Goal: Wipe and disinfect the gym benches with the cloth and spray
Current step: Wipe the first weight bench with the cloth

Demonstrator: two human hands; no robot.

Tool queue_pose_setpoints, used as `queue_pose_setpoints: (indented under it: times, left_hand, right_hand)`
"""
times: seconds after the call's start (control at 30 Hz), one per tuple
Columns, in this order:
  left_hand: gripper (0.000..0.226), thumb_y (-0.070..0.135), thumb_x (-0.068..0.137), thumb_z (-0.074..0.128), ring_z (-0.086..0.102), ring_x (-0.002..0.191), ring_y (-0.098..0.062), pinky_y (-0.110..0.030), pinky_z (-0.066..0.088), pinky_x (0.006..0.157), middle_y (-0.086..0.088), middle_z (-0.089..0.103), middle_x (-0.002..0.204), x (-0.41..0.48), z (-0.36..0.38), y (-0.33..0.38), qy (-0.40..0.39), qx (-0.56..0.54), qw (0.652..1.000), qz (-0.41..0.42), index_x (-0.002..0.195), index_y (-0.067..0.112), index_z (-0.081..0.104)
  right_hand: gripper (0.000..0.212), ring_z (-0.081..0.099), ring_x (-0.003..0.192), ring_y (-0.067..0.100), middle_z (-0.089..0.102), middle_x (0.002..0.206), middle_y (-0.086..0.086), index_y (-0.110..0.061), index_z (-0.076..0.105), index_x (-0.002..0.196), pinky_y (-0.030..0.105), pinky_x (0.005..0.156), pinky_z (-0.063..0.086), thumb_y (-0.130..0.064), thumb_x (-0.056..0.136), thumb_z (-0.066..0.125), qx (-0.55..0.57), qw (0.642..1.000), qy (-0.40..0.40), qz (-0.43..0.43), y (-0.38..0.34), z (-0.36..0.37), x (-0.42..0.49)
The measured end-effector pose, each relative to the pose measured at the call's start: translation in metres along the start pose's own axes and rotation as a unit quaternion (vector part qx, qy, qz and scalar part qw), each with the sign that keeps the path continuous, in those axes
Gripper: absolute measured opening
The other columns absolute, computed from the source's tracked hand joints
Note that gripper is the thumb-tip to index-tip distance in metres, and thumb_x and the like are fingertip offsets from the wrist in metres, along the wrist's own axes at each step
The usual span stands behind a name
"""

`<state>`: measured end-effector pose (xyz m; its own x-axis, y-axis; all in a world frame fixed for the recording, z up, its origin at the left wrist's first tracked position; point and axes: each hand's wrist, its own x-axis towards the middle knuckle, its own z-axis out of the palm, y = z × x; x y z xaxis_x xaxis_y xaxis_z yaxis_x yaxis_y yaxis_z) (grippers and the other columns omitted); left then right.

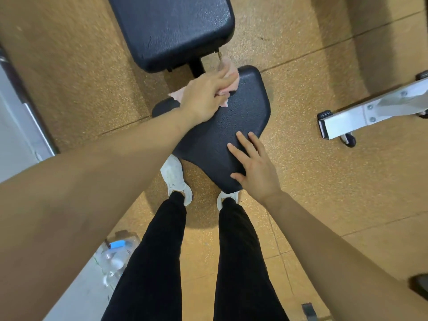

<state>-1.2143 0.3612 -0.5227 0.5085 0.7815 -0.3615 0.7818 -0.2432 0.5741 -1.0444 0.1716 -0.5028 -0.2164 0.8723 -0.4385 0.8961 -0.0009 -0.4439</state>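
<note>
A black padded bench seat (240, 107) stands right in front of my legs, with the bench's longer black back pad (173, 26) beyond it. My left hand (203, 96) presses a pale pink cloth (69, 85) against the seat's far left corner, fingers lying over the cloth. My right hand (252, 163) rests flat on the near right part of the seat with fingers spread and holds nothing. A clear spray bottle with a blue part (115, 253) lies on the floor by my left leg.
A white metal frame with small wheels (361, 114) stands on the orange speckled floor at the right. A grey panel or wall edge (20, 126) runs along the left. A dark object (419, 286) sits at the lower right edge.
</note>
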Motion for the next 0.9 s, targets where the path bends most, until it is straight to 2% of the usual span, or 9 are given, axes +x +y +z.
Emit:
queue_pose_setpoints:
  times: [0.1, 0.2, 0.27, 0.37, 0.43, 0.5, 0.6, 0.77, 0.9]
  left_hand:
    - [0.036, 0.022, 0.099, 0.060, 0.054, 0.133, -0.032, -0.050, 0.046, 0.105, -0.005, 0.058, 0.149, 0.013, 0.004, 0.021, -0.001, -0.009, 0.999, 0.043, 0.133, 0.028, 0.070]
    - [0.023, 0.025, 0.096, 0.061, 0.066, 0.107, -0.024, -0.049, 0.052, 0.093, -0.001, 0.074, 0.113, 0.006, 0.001, 0.047, -0.017, -0.119, 0.993, 0.013, 0.111, 0.020, 0.079]
    - [0.021, 0.018, 0.094, 0.062, 0.070, 0.099, -0.020, -0.048, 0.054, 0.092, 0.000, 0.078, 0.102, -0.004, -0.003, 0.056, -0.034, -0.186, 0.982, -0.021, 0.106, 0.014, 0.078]
    - [0.017, 0.003, 0.089, 0.062, 0.071, 0.092, -0.021, -0.042, 0.057, 0.089, -0.004, 0.077, 0.091, -0.020, -0.016, 0.060, -0.039, -0.268, 0.960, -0.067, 0.096, 0.005, 0.078]
    - [0.013, -0.001, 0.085, 0.064, 0.069, 0.089, -0.021, -0.030, 0.055, 0.085, -0.009, 0.075, 0.087, -0.030, -0.033, 0.059, -0.036, -0.311, 0.947, -0.070, 0.090, 0.001, 0.076]
    - [0.006, -0.004, 0.086, 0.068, 0.066, 0.082, -0.015, -0.020, 0.052, 0.074, -0.014, 0.073, 0.084, -0.036, -0.054, 0.050, -0.032, -0.349, 0.934, -0.073, 0.088, -0.004, 0.074]
    - [0.010, 0.007, 0.087, 0.074, 0.059, 0.071, 0.000, -0.013, 0.047, 0.068, 0.002, 0.066, 0.078, -0.041, -0.087, 0.021, -0.030, -0.368, 0.927, -0.071, 0.091, 0.000, 0.069]
    - [0.010, 0.014, 0.088, 0.077, 0.067, 0.069, -0.016, -0.030, 0.053, 0.068, 0.000, 0.072, 0.078, -0.038, -0.134, -0.058, -0.037, -0.298, 0.953, -0.051, 0.090, 0.017, 0.068]
    - [0.023, 0.015, 0.077, 0.061, 0.064, 0.071, -0.007, -0.034, 0.055, 0.070, 0.012, 0.071, 0.080, -0.025, -0.166, -0.118, -0.007, -0.206, 0.976, -0.073, 0.087, 0.034, 0.067]
  right_hand:
    - [0.064, 0.027, 0.151, 0.026, 0.040, 0.159, 0.004, -0.015, 0.058, 0.140, 0.043, 0.120, 0.034, -0.018, 0.081, 0.083, 0.055, 0.998, 0.037, 0.003, 0.002, 0.004, -0.001]
    - [0.050, 0.052, 0.132, 0.016, 0.057, 0.142, 0.001, -0.014, 0.060, 0.138, 0.041, 0.110, 0.047, -0.013, 0.090, 0.074, 0.225, 0.961, 0.116, 0.113, -0.003, -0.009, 0.000]
    - [0.054, 0.061, 0.113, 0.009, 0.058, 0.134, -0.004, -0.020, 0.054, 0.142, 0.032, 0.100, 0.052, -0.012, 0.091, 0.072, 0.330, 0.908, 0.173, 0.192, -0.007, -0.027, 0.009]
    - [0.075, 0.060, 0.113, 0.010, 0.043, 0.148, -0.004, -0.031, 0.039, 0.151, 0.022, 0.088, 0.053, -0.006, 0.089, 0.072, 0.401, 0.871, 0.214, 0.186, -0.011, -0.052, 0.035]
    - [0.069, 0.056, 0.118, 0.001, 0.042, 0.148, -0.006, -0.033, 0.046, 0.146, 0.017, 0.081, 0.052, -0.004, 0.089, 0.071, 0.413, 0.878, 0.188, 0.150, -0.017, -0.067, 0.058]
    - [0.035, 0.060, 0.098, -0.008, 0.064, 0.120, -0.007, -0.025, 0.068, 0.117, 0.017, 0.077, 0.048, -0.005, 0.089, 0.072, 0.392, 0.899, 0.151, 0.123, -0.026, -0.080, 0.080]
    - [0.011, 0.065, 0.072, 0.011, 0.072, 0.081, -0.003, -0.016, 0.071, 0.085, 0.025, 0.071, 0.051, -0.008, 0.084, 0.078, 0.379, 0.908, 0.120, 0.136, -0.043, -0.094, 0.112]
    - [0.014, 0.058, 0.065, 0.005, 0.068, 0.073, -0.007, -0.022, 0.069, 0.080, 0.019, 0.069, 0.048, -0.012, 0.086, 0.077, 0.330, 0.929, 0.102, 0.133, -0.084, -0.109, 0.163]
    - [0.009, 0.062, 0.068, 0.014, 0.069, 0.075, -0.002, -0.018, 0.069, 0.085, 0.032, 0.071, 0.052, -0.010, 0.088, 0.070, 0.269, 0.947, 0.110, 0.136, -0.107, -0.114, 0.205]
